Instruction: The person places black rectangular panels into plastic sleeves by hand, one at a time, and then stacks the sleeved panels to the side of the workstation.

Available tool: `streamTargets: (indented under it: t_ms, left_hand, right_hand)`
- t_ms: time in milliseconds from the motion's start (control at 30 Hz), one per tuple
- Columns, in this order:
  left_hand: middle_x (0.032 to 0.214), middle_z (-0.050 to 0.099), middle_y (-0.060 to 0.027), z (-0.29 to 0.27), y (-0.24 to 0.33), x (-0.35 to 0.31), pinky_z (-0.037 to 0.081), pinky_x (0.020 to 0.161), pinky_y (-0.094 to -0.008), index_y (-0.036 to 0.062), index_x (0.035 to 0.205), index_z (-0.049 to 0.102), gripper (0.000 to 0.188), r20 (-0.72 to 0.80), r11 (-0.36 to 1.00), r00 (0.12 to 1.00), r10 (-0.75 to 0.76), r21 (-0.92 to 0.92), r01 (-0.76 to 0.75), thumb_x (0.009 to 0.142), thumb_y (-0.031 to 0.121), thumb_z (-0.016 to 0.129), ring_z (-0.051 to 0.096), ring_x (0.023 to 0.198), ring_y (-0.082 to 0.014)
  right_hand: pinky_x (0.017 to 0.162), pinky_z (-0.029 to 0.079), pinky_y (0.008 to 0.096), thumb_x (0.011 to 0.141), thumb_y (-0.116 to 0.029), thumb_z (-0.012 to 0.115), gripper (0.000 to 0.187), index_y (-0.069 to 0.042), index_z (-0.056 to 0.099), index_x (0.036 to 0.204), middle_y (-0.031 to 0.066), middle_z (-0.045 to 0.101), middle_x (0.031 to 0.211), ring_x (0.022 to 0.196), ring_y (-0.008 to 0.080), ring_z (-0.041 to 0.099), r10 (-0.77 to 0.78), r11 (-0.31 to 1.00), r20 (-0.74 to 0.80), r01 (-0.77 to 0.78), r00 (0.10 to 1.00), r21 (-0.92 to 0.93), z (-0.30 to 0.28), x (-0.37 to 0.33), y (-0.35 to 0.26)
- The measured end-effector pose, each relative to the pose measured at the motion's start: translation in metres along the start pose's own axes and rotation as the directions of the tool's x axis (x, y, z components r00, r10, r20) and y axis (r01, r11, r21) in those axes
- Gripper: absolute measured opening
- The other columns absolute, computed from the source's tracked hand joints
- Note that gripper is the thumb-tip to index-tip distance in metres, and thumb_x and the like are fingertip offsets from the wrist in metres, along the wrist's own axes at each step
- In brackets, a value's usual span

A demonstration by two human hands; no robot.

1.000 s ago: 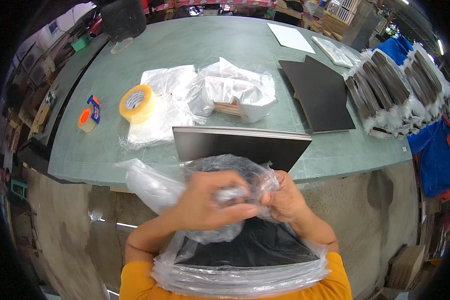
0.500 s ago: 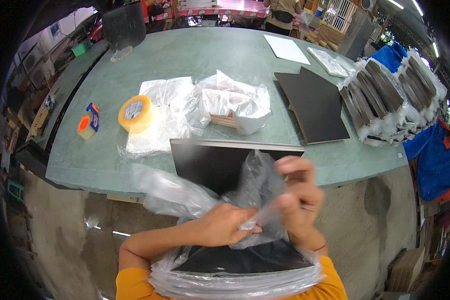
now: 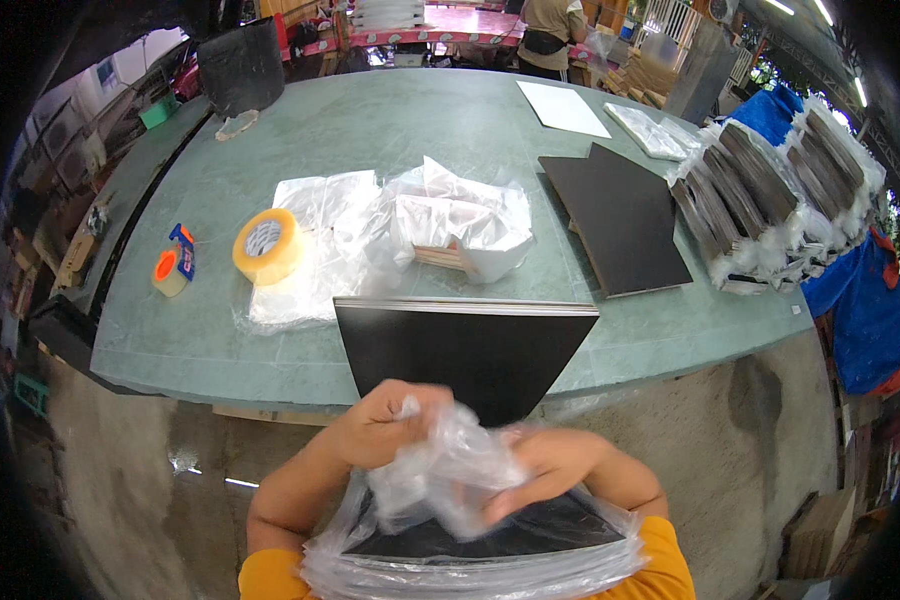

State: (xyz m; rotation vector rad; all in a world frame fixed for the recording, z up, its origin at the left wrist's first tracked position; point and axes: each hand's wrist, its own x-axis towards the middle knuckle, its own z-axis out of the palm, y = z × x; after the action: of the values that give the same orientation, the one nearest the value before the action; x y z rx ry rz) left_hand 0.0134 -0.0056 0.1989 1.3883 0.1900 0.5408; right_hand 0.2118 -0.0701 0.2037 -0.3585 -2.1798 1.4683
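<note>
Crumpled clear plastic film (image 3: 445, 470) is bunched between my two hands, smeared by motion. My left hand (image 3: 390, 425) is closed on its upper left part. Fingers and thumb of my right hand (image 3: 560, 462) close round its right side. Just beyond them, a stack of black panels (image 3: 460, 345) with pale edges leans up at the table's near edge. Against my body is a black flat piece (image 3: 490, 535), with layered clear plastic (image 3: 470, 575) gathered along its near edge. Part of that piece is hidden under the film and my hands.
On the green table (image 3: 170, 350) lie a roll of clear tape (image 3: 268, 247), a tape dispenser (image 3: 175, 262), plastic bags (image 3: 320, 215), a plastic-covered bundle (image 3: 460, 225), black panels (image 3: 625, 215) and a white sheet (image 3: 563, 108). Wrapped stacks (image 3: 760, 190) stand right. A person (image 3: 550, 35) stands beyond.
My left hand has moved up and left, and my right hand down, bringing the spread plastic into a tighter bunch. More of the black panel stack shows.
</note>
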Motion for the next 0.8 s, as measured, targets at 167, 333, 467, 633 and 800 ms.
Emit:
streamTargets:
  t_ms: [167, 333, 467, 633, 800]
  left_hand:
    - [0.071, 0.061, -0.0057, -0.028, 0.003, -0.003, 0.043, 0.061, -0.0245, -0.0032, 0.079, 0.058, 0.021, 0.166, 0.992, 0.986, -0.011, -0.126, 0.032, 0.080, 0.018, 0.056, 0.054, 0.067, -0.0105]
    - [0.057, 0.056, -0.0138, -0.001, 0.024, -0.016, 0.045, 0.052, -0.0318, -0.0020, 0.068, 0.056, 0.024, 0.448, 0.768, 0.863, -0.232, 0.629, -0.120, 0.079, 0.019, 0.054, 0.058, 0.057, -0.0269]
    - [0.063, 0.054, -0.0186, -0.008, -0.026, -0.028, 0.046, 0.047, -0.0378, 0.0002, 0.069, 0.053, 0.017, 0.023, 0.008, 0.896, -0.442, 1.000, -0.021, 0.073, 0.017, 0.053, 0.058, 0.060, -0.0283]
    - [0.070, 0.055, -0.0180, 0.036, -0.009, -0.028, 0.048, 0.053, -0.0390, 0.0005, 0.076, 0.052, 0.015, 0.515, 0.335, 0.815, -0.267, 0.842, -0.422, 0.071, 0.014, 0.048, 0.058, 0.064, -0.0299]
    - [0.067, 0.059, -0.0147, -0.034, -0.040, -0.031, 0.047, 0.052, -0.0409, 0.0033, 0.072, 0.055, 0.019, -0.129, -0.048, 0.890, -0.437, 0.992, 0.120, 0.072, 0.022, 0.050, 0.059, 0.062, -0.0320]
  right_hand:
    - [0.074, 0.044, 0.0371, 0.084, -0.033, 0.045, 0.041, 0.006, 0.053, 0.094, 0.0176, 0.058, 0.083, 0.083, 0.0269, 0.056, 0.050, 0.773, 0.246, -0.194, 0.968, 0.604, 0.002, -0.027, 0.011]
    - [0.088, 0.034, 0.0482, 0.078, -0.033, 0.049, 0.038, -0.002, 0.056, 0.099, 0.0183, 0.057, 0.097, 0.096, 0.0317, 0.052, 0.777, 0.244, -0.198, -0.575, 0.598, -0.781, 0.003, -0.046, 0.000]
    - [0.091, 0.015, 0.0635, 0.073, -0.027, 0.048, 0.038, -0.010, 0.055, 0.105, 0.0140, 0.054, 0.107, 0.105, 0.0326, 0.046, 0.784, -0.141, -0.320, -0.350, 0.531, -0.926, 0.008, -0.056, -0.018]
    - [0.098, 0.013, 0.0562, 0.073, -0.018, 0.047, 0.030, -0.005, 0.056, 0.098, 0.0158, 0.057, 0.099, 0.100, 0.0321, 0.049, 0.288, -0.111, -0.542, -0.535, 0.789, -0.838, -0.024, -0.077, 0.016]
    - [0.085, 0.035, 0.0473, 0.071, -0.019, 0.053, 0.023, -0.006, 0.059, 0.089, 0.0138, 0.059, 0.085, 0.083, 0.0333, 0.055, 0.752, 0.138, -0.312, -0.601, 0.581, -0.787, -0.016, -0.055, -0.015]
